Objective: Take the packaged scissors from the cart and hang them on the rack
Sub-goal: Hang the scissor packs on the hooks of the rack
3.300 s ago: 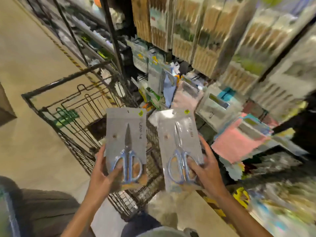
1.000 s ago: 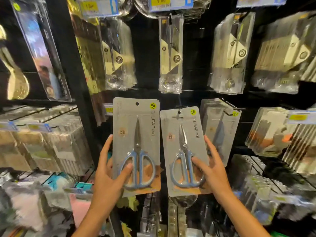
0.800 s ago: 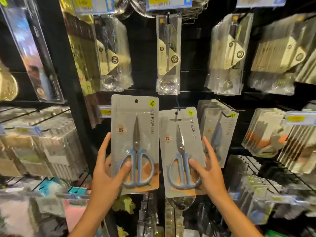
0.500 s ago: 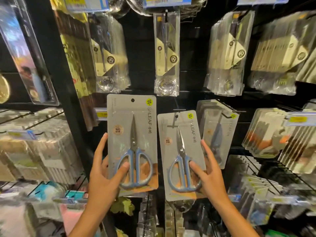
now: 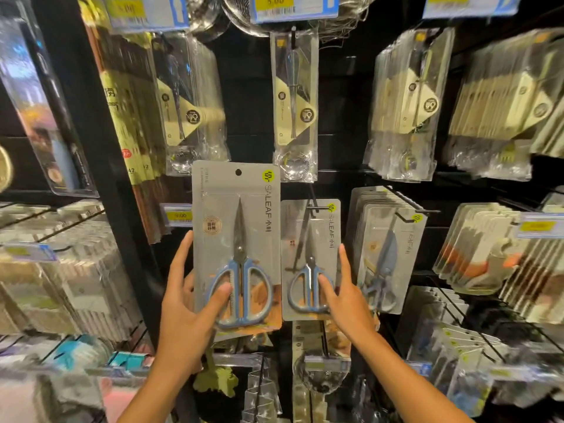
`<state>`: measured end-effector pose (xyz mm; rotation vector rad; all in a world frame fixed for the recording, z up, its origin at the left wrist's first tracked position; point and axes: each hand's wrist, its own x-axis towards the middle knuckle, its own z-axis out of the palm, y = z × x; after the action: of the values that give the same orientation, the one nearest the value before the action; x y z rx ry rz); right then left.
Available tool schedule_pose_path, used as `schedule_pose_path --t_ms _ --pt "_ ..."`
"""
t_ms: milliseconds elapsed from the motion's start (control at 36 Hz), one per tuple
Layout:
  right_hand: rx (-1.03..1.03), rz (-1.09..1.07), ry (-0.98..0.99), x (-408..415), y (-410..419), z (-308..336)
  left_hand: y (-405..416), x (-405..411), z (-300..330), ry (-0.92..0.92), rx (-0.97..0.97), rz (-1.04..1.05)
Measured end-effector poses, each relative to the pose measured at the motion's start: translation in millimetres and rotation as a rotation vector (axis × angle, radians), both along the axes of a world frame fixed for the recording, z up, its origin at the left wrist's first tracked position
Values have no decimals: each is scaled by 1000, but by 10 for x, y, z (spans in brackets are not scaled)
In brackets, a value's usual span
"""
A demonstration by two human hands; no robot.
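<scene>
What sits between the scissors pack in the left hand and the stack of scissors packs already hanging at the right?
In the head view, a second scissors pack fills that stretch, threaded on a rack hook and held by the right hand.

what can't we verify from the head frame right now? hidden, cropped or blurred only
- Head view: whether the right pack is fully seated on its peg; the hole is too small to tell.
- Left hand fingers behind the left pack, hidden by the card.
- Price tags along the top: cut by the frame edge and blurred.
- Shelf goods far left: blurred.
- Right hand covers part of the scissor handles.
</scene>
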<state>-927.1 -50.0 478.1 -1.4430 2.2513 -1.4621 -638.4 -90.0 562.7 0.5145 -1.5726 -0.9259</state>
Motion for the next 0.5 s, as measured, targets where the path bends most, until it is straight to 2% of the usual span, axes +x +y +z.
schedule_pose_path --t_ms 306,500 --pt "271 -21 11 -125 -550 363 -170 53 107 55 -37 2" --pt "290 -19 -54 -238 -757 405 -241 105 137 53 -71 4"
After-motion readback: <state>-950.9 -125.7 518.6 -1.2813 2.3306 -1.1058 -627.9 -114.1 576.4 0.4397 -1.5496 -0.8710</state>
